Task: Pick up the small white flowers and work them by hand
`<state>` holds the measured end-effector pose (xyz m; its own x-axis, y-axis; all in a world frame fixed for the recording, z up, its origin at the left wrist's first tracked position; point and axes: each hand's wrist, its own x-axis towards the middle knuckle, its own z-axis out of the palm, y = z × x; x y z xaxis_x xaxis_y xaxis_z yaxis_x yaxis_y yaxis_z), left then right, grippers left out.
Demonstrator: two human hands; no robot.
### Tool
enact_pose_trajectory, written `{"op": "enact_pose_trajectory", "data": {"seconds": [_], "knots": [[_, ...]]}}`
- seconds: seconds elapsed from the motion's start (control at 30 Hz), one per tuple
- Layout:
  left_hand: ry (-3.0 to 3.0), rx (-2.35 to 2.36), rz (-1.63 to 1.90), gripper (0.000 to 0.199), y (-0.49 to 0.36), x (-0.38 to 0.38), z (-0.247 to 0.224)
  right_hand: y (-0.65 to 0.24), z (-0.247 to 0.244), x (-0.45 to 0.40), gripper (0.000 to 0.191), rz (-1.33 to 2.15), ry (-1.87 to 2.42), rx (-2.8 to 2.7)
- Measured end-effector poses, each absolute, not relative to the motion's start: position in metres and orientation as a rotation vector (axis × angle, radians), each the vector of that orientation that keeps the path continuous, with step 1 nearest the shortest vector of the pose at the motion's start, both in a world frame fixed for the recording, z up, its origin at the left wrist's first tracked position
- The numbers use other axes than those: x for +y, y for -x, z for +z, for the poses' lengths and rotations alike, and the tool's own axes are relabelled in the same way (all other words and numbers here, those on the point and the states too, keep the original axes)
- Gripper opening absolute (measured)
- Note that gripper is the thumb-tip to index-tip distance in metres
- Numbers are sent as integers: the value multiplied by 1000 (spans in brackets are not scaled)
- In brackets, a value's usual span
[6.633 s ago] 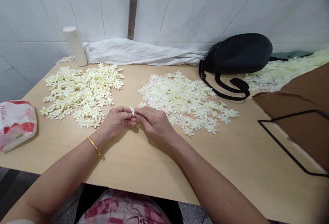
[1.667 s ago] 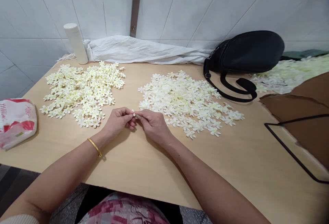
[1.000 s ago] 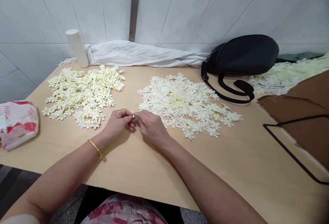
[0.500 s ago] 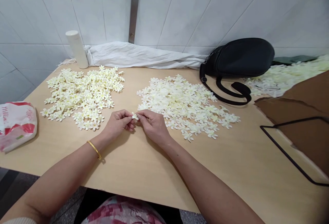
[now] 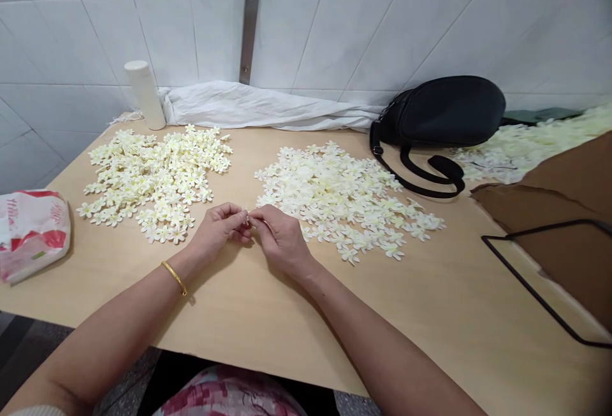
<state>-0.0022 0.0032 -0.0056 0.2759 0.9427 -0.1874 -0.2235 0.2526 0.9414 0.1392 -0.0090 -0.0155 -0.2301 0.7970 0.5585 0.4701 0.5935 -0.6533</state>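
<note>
My left hand (image 5: 224,228) and my right hand (image 5: 280,232) meet above the table (image 5: 248,314), thumbs and fingertips pinched together. Between them is a small white artificial flower (image 5: 247,219), mostly covered by the fingers. A gold bangle (image 5: 174,278) circles my left wrist. To the left of my hands lies a heap of cream flowers with yellow centres (image 5: 160,177). Just beyond my right hand spreads another heap of pale flowers (image 5: 329,190), flatter and whiter.
A white bottle (image 5: 146,97) and a white cloth (image 5: 258,107) stand along the tiled wall. A black bag (image 5: 449,110) with its strap is at the back right, beside more flowers (image 5: 554,139), brown cardboard (image 5: 564,206) and a black wire frame (image 5: 535,285). A red-and-white plastic packet (image 5: 36,234) lies left.
My fingertips have closed in further around the small flower, so less of it shows. The right hand has turned slightly and shifted left. The heaps look the same.
</note>
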Motion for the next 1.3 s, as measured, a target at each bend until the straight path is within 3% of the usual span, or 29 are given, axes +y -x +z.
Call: {"op": "enact_pose_trajectory", "data": {"seconds": [0.13, 0.4, 0.67, 1.3], "knots": [[-942, 945, 996, 21, 2, 4, -5, -141, -16, -9, 14, 508, 1060, -1785], [-954, 909, 967, 24, 2, 5, -6, -138, -18, -6, 18, 316, 1100, -1942], [-931, 880, 939, 20, 4, 6, -6, -145, -10, -7, 15, 548, 1084, -1892], [-941, 878, 921, 22, 4, 5, -7, -139, -14, -4, 20, 86, 1219, -2150]]}}
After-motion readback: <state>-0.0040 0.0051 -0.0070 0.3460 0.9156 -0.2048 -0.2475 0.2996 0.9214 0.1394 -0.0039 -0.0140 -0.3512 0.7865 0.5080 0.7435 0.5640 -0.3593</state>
